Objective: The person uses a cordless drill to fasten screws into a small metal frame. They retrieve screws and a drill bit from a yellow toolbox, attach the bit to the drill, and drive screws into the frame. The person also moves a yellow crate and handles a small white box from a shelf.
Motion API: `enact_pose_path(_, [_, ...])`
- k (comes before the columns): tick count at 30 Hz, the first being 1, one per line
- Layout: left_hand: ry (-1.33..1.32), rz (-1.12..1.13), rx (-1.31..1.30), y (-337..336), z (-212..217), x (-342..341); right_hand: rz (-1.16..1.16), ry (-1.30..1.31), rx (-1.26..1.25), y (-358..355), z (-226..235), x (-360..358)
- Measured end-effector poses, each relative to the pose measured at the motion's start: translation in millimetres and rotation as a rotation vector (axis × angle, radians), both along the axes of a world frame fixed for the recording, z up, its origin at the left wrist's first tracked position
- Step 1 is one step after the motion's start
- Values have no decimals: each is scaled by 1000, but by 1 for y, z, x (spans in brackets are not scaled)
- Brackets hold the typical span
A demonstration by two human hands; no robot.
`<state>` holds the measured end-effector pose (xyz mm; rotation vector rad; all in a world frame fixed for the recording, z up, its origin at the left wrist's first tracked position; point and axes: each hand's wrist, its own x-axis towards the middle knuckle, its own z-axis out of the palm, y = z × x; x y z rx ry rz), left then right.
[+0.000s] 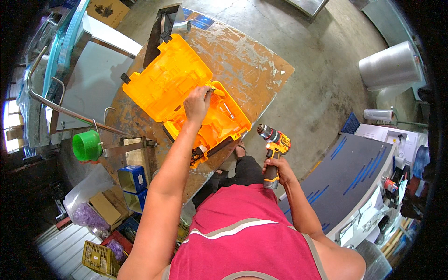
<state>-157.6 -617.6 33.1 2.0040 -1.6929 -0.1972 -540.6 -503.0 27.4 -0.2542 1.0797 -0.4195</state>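
An orange plastic tool case (172,77) lies open on a worn wooden table (247,60), its lid tipped back to the far left. My left hand (198,101) reaches over the case, fingers pinched together at the far end of its moulded tray. What they hold, if anything, is too small to make out. A small metal-shafted piece (227,110) lies inside the tray. In my right hand (278,169), to the right of the case, is a yellow and black cordless drill (276,142), gripped by its handle with the chuck pointing away to the upper left.
A bent metal rod (70,112) and a green cup (87,145) stand left of the table, above blue boxes (134,179). A dark grey panel (338,175) with blue stripes lies at right, near a large roll of clear wrap (389,65). Crates (100,258) sit lower left.
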Motion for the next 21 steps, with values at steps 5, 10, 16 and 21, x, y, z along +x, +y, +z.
enact_pose_path(5, [-116, -114, 10, -11, 0, 12, 3, 4, 5, 0, 0, -1])
enact_pose_path(10, [-159, -201, 139, -18, 5, 26, 11, -5, 2, -3, 7, 1])
enact_pose_path(16, [117, -123, 33, -22, -6, 28, 17, 31, -2, -3, 9, 6])
enact_pose_path(21, [51, -212, 24, -24, -22, 41, 66, 19, -64, 0, 7, 3])
